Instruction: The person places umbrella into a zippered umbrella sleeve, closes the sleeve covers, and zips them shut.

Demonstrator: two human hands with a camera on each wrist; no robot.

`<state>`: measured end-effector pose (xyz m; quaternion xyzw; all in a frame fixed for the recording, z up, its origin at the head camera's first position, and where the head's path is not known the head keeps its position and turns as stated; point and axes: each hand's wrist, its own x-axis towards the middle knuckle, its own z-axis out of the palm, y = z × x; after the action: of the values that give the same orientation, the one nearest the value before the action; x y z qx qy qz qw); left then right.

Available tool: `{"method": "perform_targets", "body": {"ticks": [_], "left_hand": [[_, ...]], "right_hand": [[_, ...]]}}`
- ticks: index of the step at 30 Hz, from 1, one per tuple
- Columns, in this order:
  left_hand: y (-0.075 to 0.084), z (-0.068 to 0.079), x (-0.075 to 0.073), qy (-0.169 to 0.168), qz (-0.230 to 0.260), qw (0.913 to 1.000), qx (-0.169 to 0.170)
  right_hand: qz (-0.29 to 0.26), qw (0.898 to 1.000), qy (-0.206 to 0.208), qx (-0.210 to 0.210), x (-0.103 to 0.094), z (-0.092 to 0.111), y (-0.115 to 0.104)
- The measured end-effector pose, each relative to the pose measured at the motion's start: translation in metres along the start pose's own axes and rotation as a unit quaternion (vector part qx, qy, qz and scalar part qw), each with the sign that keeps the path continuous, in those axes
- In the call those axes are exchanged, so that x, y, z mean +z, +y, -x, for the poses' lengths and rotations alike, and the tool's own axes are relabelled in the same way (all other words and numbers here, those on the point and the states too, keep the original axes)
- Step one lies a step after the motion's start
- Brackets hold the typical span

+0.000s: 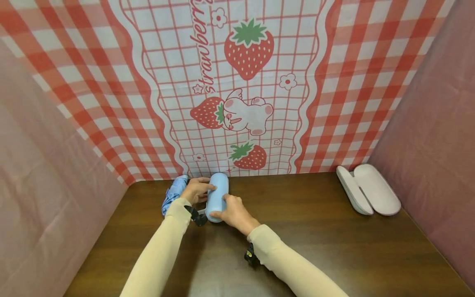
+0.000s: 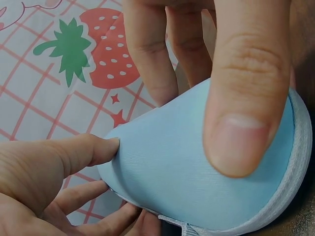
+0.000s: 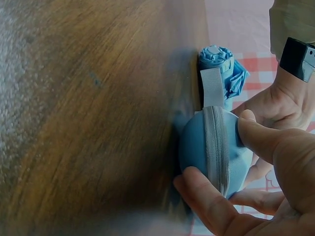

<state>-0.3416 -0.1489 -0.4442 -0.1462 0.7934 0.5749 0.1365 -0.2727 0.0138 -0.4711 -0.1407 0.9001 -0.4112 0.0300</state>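
Cream sleeves nearest camera, above brown wood-grain table. Left to right: crumpled light-blue fabric roll; left hand, thumb and fingers grasping light-blue rounded zippered case near table's back edge; right hand, grasping case's near end; well apart, whitish rounded open case. Possible fault: uneven finger pressure turns smooth case, knocking adjacent roll. Right wrist view shows grey zip closed across near end; head view does not.

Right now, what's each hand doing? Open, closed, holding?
Left hand: holding the blue zippered case, thumb pressed on it.
Right hand: holding the same case between thumb and fingers.
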Motion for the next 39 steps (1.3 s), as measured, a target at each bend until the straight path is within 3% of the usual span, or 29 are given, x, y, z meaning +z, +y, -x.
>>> {"method": "perform_targets", "body": {"ticks": [18,33,39], "left_hand": [[0.0,-0.0008,0.0003,0.009,0.022,0.9997,0.001],[0.0004,-0.0029,0.0023,0.01,0.028,0.9995,0.006],[-0.0054,-0.0018,0.0018,0.013,0.023,0.9996,0.002]], "right_hand": [[-0.014,1.0,-0.002,0.008,0.007,-0.0024,0.0022],[-0.005,1.0,-0.005,0.013,0.0002,-0.0059,0.0034],[-0.007,1.0,-0.007,0.014,0.0023,-0.0033,0.0049]]}}
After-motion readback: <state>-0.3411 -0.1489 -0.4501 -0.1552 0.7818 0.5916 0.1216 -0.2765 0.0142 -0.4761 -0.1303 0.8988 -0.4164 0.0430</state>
